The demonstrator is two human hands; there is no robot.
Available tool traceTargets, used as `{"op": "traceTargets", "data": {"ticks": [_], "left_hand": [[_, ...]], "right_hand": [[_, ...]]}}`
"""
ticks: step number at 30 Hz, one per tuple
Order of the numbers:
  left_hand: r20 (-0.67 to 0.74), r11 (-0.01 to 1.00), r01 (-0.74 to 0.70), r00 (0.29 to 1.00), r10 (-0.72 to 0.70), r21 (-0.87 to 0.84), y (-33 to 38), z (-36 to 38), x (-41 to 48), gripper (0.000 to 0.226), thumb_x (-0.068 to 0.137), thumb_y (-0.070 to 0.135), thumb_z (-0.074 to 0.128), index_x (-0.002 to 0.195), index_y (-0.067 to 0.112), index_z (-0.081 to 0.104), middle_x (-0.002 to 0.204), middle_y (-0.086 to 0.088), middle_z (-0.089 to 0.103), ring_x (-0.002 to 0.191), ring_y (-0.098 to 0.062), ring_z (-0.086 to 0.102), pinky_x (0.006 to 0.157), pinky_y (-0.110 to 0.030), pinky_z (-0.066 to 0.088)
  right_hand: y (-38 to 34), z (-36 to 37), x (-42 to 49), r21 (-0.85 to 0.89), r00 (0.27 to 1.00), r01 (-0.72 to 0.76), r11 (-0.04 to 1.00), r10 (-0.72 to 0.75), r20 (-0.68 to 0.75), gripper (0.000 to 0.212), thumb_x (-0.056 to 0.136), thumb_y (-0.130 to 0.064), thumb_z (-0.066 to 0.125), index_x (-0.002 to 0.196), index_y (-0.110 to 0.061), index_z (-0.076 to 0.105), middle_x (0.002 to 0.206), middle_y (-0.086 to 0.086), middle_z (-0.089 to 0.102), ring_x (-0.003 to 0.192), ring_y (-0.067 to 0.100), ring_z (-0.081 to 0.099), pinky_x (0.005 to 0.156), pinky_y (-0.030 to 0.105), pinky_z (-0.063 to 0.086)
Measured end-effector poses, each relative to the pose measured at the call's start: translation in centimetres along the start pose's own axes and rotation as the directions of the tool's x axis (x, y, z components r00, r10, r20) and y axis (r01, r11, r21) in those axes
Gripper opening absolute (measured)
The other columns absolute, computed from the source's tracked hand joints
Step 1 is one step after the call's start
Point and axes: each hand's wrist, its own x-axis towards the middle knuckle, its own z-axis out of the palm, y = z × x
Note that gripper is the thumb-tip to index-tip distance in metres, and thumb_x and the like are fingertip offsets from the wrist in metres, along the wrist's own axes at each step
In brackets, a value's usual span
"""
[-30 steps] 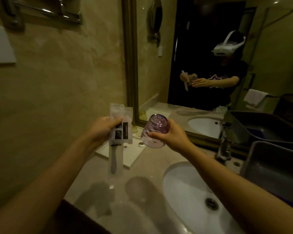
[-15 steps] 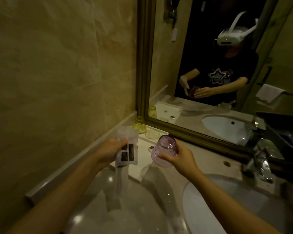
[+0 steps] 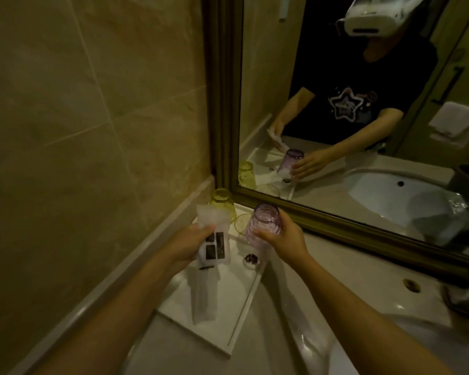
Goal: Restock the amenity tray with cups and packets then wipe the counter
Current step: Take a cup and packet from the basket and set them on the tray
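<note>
Likely slick, breakable cup (image 3: 264, 221) gripped round its wall by right hand (image 3: 284, 239); left hand (image 3: 187, 246) pinches limp, light packet (image 3: 215, 246).

Purple cup (image 3: 264, 226), packet (image 3: 214, 247) above white tray (image 3: 228, 320)

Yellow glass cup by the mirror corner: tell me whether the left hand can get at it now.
Probably not freely: the left hand grips the white plastic packet, which hangs in front of the yellow glass cup. Its fingers are full.

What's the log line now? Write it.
left hand: holds packet | right hand: holds purple cup over tray | yellow cup: inverted
</note>
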Motion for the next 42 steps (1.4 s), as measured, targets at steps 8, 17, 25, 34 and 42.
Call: {"op": "traceTargets", "data": {"ticks": [8,17,25,34,42], "left_hand": [[0.062,0.994,0.01,0.998,-0.004,-0.11,-0.1,1.1,7.7,0.015,0.091,0.015,0.049,0.093,0.006,0.061,0.073,-0.008,0.07,0.063,-0.017,0.067,0.054,-0.027,0.054],[0.144,0.983,0.033,0.989,-0.007,-0.182,-1.3,1.3,12.2,0.015,0.09,0.016,0.051,0.09,0.014,0.066,0.075,-0.004,0.075,0.07,-0.017,0.071,0.059,-0.03,0.057],[0.093,0.976,-0.008,0.995,0.029,-0.217,-2.3,0.6,13.2,0.011,0.087,0.018,0.055,0.086,0.015,0.065,0.07,0.0,0.075,0.067,-0.014,0.071,0.058,-0.03,0.056],[0.128,0.969,-0.006,0.991,0.039,-0.246,-2.6,0.3,13.1,0.01,0.087,0.017,0.055,0.09,0.015,0.065,0.074,0.0,0.076,0.071,-0.014,0.071,0.055,-0.026,0.056],[0.172,0.951,0.033,0.985,0.022,-0.308,-1.6,0.3,11.4,0.015,0.088,0.012,0.053,0.098,0.009,0.063,0.077,-0.004,0.074,0.071,-0.014,0.071,0.058,-0.028,0.058]], "right_hand": [[2.5,2.7,5.3,0.023,0.998,-0.044,0.999,0.043,0.038,0.061,0.07,-0.011,0.078,0.125,-0.014,0.05,0.119,0.002,0.061,0.109,0.014,0.055,0.09,0.025,0.045],[3.8,3.8,8.0,-0.053,0.998,-0.029,0.998,0.032,0.053,0.066,0.07,-0.017,0.078,0.128,-0.02,0.047,0.118,-0.008,0.056,0.104,0.0,0.05,0.081,0.008,0.041],[4.2,4.2,7.8,-0.128,0.999,0.009,0.992,-0.004,0.039,0.07,0.069,-0.022,0.079,0.13,-0.019,0.046,0.129,0.001,0.057,0.116,0.013,0.052,0.095,0.028,0.046],[5.0,4.6,7.5,-0.121,0.999,-0.022,0.992,0.025,0.021,0.067,0.07,-0.022,0.079,0.129,-0.02,0.047,0.126,-0.001,0.059,0.109,0.006,0.051,0.093,0.026,0.047],[4.3,4.0,7.2,-0.114,0.987,-0.09,0.989,0.104,0.122,0.082,0.076,-0.025,0.073,0.144,-0.016,0.027,0.146,0.005,0.04,0.133,0.02,0.039,0.107,0.04,0.04]]}}
